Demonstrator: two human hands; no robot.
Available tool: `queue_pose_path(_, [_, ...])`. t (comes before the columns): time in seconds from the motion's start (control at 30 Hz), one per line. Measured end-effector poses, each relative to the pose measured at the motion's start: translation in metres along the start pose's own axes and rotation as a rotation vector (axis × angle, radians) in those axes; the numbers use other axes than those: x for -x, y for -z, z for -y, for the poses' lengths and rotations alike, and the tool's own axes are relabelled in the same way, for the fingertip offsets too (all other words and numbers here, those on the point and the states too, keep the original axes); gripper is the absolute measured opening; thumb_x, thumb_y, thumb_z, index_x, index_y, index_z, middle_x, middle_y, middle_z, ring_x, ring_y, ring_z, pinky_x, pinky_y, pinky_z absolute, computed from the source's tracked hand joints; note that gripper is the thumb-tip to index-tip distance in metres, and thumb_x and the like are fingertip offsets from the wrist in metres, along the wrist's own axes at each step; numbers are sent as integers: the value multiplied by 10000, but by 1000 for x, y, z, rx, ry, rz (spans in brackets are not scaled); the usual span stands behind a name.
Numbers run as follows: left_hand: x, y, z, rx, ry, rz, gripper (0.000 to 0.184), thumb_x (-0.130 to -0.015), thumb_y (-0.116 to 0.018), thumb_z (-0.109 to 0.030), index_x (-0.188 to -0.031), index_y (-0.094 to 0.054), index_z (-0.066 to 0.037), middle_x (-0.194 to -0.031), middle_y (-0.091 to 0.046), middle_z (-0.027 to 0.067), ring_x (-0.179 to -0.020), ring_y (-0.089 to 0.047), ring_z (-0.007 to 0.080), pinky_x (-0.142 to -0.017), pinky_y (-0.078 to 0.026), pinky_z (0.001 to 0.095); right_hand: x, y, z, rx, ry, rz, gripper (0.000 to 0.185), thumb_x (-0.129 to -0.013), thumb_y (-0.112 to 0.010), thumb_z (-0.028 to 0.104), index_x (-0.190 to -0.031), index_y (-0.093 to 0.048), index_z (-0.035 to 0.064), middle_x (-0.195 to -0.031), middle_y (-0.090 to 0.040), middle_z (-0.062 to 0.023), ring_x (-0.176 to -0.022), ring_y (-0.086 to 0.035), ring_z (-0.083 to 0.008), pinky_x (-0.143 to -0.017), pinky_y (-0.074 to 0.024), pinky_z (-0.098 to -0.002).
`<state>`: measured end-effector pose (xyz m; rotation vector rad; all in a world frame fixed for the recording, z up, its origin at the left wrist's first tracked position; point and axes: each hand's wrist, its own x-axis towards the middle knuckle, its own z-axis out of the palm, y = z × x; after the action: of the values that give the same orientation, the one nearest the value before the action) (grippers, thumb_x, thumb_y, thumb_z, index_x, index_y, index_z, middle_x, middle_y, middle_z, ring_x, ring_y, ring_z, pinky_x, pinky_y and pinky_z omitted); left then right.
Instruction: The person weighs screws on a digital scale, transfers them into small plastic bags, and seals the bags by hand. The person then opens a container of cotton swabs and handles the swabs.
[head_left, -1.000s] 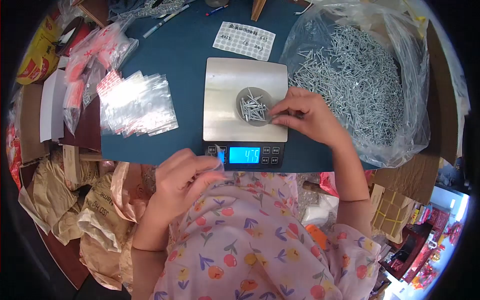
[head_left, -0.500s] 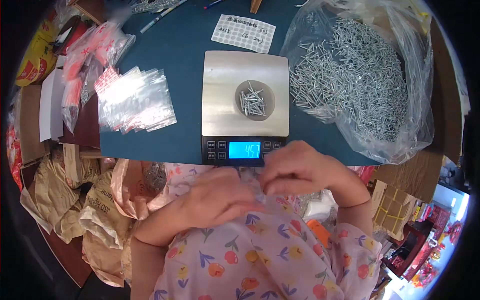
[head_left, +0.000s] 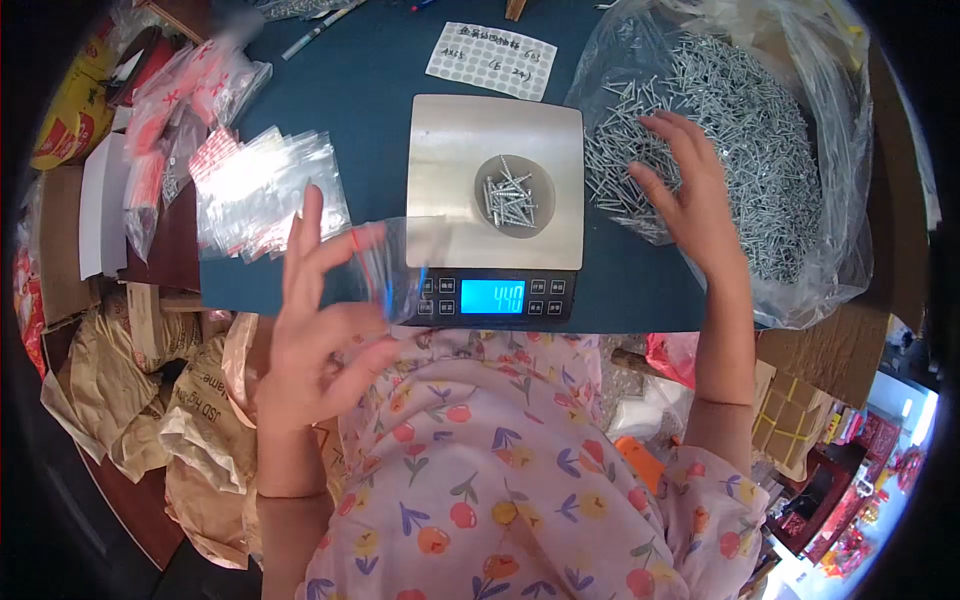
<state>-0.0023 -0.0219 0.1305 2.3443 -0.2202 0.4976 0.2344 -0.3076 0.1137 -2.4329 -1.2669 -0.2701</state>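
My left hand (head_left: pixel 318 345) is at the table's front edge, blurred by motion. A small clear zip bag (head_left: pixel 408 262) hangs from its fingers, overlapping the lower left corner of the scale (head_left: pixel 440 170). In the round dish on the scale lies a small pile of screws (head_left: pixel 512 200), and the blue display (head_left: pixel 493 297) appears to read 440. My right hand (head_left: pixel 693 195) hovers at the left part of a big heap of silvery screws (head_left: pixel 760 170), its fingers spread and holding nothing. That heap sits in a large open clear plastic bag (head_left: pixel 845 240).
Left of the scale lies a fanned stack of clear zip bags (head_left: pixel 270 195). A sheet of round stickers with handwriting (head_left: pixel 492 62) is behind the scale. A pen (head_left: pixel 322 30) lies at the back left. Brown paper sacks (head_left: pixel 205 420) stand below left.
My hands have parted: the left moved left with the small bag, the right went up and right to the screw heap. The display went from about 457 to 440.
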Motion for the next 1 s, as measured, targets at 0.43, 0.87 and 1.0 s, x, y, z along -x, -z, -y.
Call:
queue_pose_path(0.43, [-6,-50,-9,239,113,30,129,-750,-687,-1,-856,-618,-27,-840,-583,102,-702,-593,247,-646,-470,332,-15,-39,61,-1045,-180,322,641,-674,-813,192,-1232,-518,79,-1218,-533,-99,-1179,-500,-279,-996,-386,-378])
queue_pose_path(0.87, [-22,-68,-26,194,-56,-58,205,-744,-691,14,-939,-668,-45,-912,-510,86,-700,-540,197,-584,-451,321,-35,30,109,-549,233,349,497,-548,-661,30,-1035,-588,93,-998,-500,-119,-873,-565,-313,-736,-482,-342])
queue_pose_path(1.0, [-17,-65,-22,186,-19,-73,213,-716,-695,29,-916,-677,-44,-903,-528,81,-721,-542,202,-600,-444,305,-31,19,84,-747,214,251,532,-553,-675,39,-1074,-572,75,-1023,-508,-111,-946,-553,-296,-808,-464,-341])
